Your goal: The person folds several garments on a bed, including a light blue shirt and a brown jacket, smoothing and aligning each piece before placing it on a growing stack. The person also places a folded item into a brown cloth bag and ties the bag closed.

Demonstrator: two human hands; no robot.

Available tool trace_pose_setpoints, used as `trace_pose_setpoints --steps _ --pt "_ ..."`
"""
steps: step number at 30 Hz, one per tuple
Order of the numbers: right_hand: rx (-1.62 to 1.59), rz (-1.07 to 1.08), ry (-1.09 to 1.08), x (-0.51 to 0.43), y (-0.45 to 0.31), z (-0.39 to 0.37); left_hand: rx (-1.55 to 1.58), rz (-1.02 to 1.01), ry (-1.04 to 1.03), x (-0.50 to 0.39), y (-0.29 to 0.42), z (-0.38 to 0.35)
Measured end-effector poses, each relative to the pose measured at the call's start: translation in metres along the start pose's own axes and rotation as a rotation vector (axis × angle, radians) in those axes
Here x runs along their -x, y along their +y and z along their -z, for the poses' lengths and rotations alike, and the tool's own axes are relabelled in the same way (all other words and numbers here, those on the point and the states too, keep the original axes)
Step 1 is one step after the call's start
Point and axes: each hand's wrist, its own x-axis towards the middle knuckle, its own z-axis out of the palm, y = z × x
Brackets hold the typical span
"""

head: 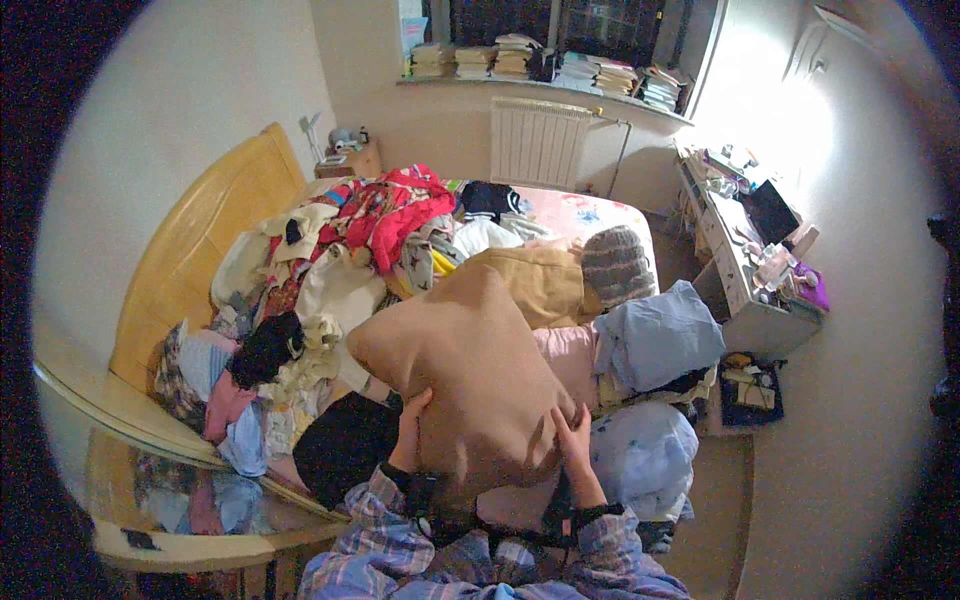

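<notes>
A brown pillow or cushion is held up between my two hands, its corners pointing left, up and right. At its left edge, my left hand grips the fabric. My right hand holds its lower right side, with the thumb and fingers on the cloth. Behind the pillow lie tan folded trousers or cloth, a striped grey knit item and a light blue folded garment. Black fabric rests beside my left forearm.
A large heap of mixed clothes covers the bed by the wooden headboard. A pale blue bundle lies at my right. The mirror stands at lower left, and a cluttered desk is on the right.
</notes>
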Motion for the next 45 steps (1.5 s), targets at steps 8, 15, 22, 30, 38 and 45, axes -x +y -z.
trace_pose_setpoints --steps 8,15,22,30,38,45 --pt "-0.973 -0.390 -0.593 0.093 -0.001 0.007 0.371 -0.035 -0.473 0.024 -0.042 -0.020" --pt "-0.519 -0.121 -0.362 0.099 -0.019 0.053 0.248 -0.053 -0.103 0.047 -0.115 -0.019" --pt "-0.682 -0.138 -0.122 0.080 -0.100 0.101 0.254 0.127 -0.027 0.070 -0.140 -0.041" --pt "0.117 -0.048 0.245 -0.059 0.060 -0.004 -0.502 -0.229 0.630 -0.014 -0.125 0.125" --pt "0.446 -0.162 0.485 -0.061 0.111 -0.031 -1.420 0.332 0.479 -0.084 -0.115 0.167" --pt "0.691 -0.047 0.641 -0.040 0.109 -0.041 -1.496 -0.430 0.519 -0.141 -0.105 0.148"
